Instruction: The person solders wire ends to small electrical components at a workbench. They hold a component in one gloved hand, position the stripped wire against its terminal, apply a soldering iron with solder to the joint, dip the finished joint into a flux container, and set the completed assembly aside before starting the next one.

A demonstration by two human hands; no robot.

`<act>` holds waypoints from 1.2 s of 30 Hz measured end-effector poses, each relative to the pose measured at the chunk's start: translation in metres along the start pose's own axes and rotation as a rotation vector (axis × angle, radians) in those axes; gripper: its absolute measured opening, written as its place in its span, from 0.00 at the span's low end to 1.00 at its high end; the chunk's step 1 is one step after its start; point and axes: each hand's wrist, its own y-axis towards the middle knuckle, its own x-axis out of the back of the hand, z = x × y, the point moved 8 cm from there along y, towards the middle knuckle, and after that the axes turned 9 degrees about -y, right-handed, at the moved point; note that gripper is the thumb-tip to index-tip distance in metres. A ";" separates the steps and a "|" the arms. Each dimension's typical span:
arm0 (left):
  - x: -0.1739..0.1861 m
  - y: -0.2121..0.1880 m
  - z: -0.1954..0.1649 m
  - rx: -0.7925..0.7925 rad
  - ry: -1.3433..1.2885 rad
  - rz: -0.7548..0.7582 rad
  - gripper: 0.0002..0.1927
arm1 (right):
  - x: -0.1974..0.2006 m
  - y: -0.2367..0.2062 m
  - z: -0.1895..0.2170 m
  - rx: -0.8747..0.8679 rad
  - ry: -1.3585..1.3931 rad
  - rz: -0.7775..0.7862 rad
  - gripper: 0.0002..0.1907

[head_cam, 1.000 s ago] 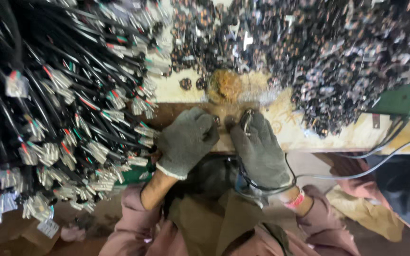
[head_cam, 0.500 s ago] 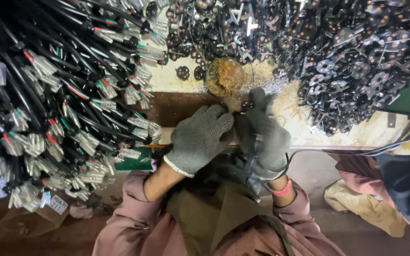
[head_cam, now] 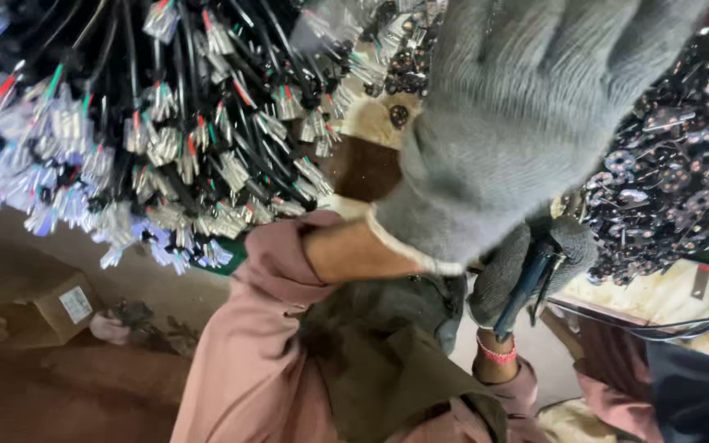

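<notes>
A blue-handled hand tool (head_cam: 527, 283) sits in the right hand (head_cam: 527, 267), low and right of centre just above a pink wrist band (head_cam: 496, 354); the gloved fingers (head_cam: 572, 242) are wrapped tight around its handles, so the tool lies inside the fist with only the handle ends showing below it. The left hand (head_cam: 519, 123), in a grey knit glove, is raised close to the camera and fills the upper middle; its fingers run out of the top of the view, so whether they are apart or together cannot be told, and nothing is seen in them. Behind it, a heap of small dark metal parts (head_cam: 674, 180) covers the surface (head_cam: 666, 299) at right. At left hang bundles of black cables (head_cam: 166, 123) with clear connector ends. A cardboard box (head_cam: 30, 303) lies on the floor lower left.
</notes>
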 end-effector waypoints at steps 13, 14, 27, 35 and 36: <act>0.162 -0.159 0.228 0.994 0.596 -0.435 0.19 | -0.004 0.016 0.021 -0.021 0.105 -0.032 0.11; 0.163 -0.159 0.223 0.971 0.579 -0.449 0.20 | -0.004 0.017 0.027 0.013 0.168 -0.044 0.13; 0.029 -0.130 0.034 0.314 0.116 0.373 0.20 | 0.037 0.007 -0.052 -0.253 0.621 -0.163 0.14; 0.009 -0.118 0.075 0.593 -0.253 0.070 0.07 | 0.013 -0.030 -0.005 0.086 -0.274 0.045 0.10; 0.009 -0.119 0.081 0.691 -0.248 0.033 0.07 | 0.015 -0.026 -0.008 0.012 -0.138 0.017 0.09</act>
